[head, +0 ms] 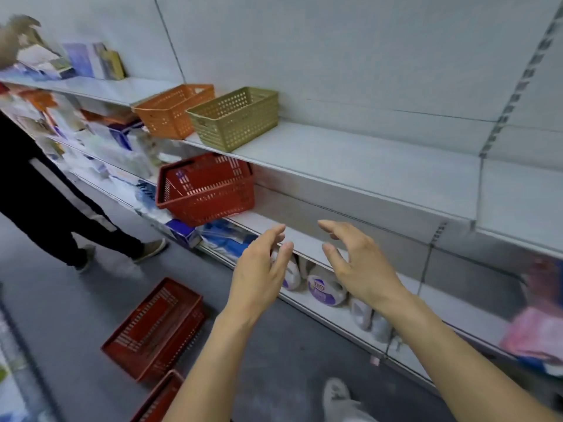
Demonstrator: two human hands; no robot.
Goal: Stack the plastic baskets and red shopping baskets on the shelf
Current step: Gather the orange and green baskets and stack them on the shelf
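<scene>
Both arms reach forward over the floor. Left to right: two red shopping baskets on the floor (155, 327), low and left of my left hand (262, 272); one red shopping basket on the middle shelf (207, 188), up and left of that hand, long axis along the shelf edge. Left grip released, fingers spread, holding nothing; right hand (356, 266) likewise. Orange basket (173, 109) and olive basket (234, 117) sit side by side on the upper shelf (365, 159). Judgement: left hand is nearer the floor pair.

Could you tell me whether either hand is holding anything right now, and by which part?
Nothing is held: the left hand and right hand are both open and empty.
</scene>
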